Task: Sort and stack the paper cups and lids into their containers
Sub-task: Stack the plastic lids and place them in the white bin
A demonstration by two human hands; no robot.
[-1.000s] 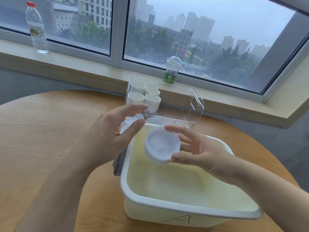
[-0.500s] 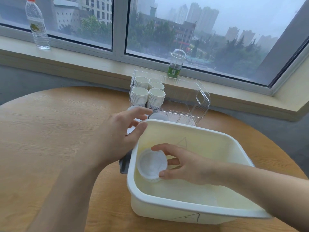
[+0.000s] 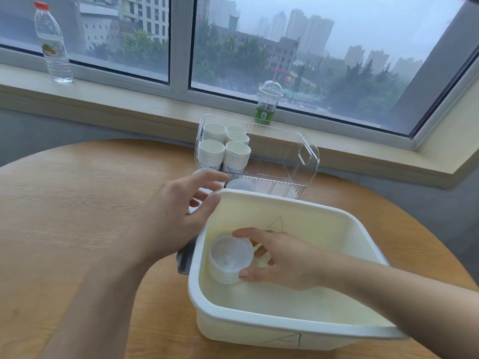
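Both hands split the work: right hand (image 3: 282,260) fingers clamp the lid stack (image 3: 229,257) at the tub's (image 3: 298,206) 9 o'clock wall, left hand (image 3: 178,216) fingers apart

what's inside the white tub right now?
A short stack of lids in the white tub's left corner, gripped by the right hand. The rest of the visible floor is bare; the hand and forearm cover part of it.
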